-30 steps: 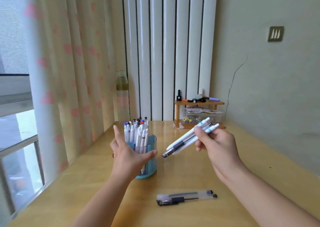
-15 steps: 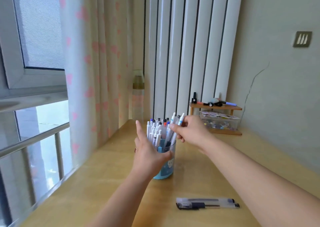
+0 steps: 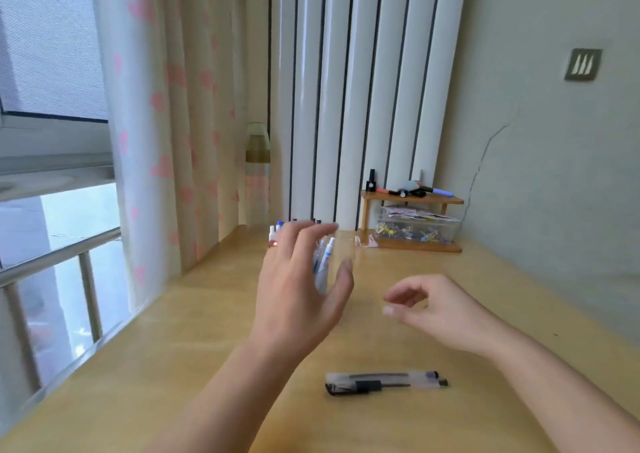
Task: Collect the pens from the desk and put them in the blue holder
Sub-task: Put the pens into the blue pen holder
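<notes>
My left hand (image 3: 304, 286) is raised in front of the blue holder and hides almost all of it; its fingers are spread and hold nothing. Several pens (image 3: 325, 255) stand in the holder and show between my thumb and fingers, with more caps (image 3: 277, 231) above my knuckles. My right hand (image 3: 433, 309) hovers over the desk to the right of the holder, fingers loosely curled and empty. Two pens (image 3: 384, 381), a clear one and a black-tipped one, lie side by side on the wooden desk (image 3: 173, 366) near its front, below my right hand.
A small wooden shelf (image 3: 412, 198) with markers on top and a clear plastic box (image 3: 420, 227) under it stands at the back against the wall. A curtain (image 3: 166, 123) and a window with a rail (image 3: 59, 255) run along the left.
My right hand let go of the pens in the holder and drew back to the right, empty. My left hand lifted off the holder's side and spread in front of it.
</notes>
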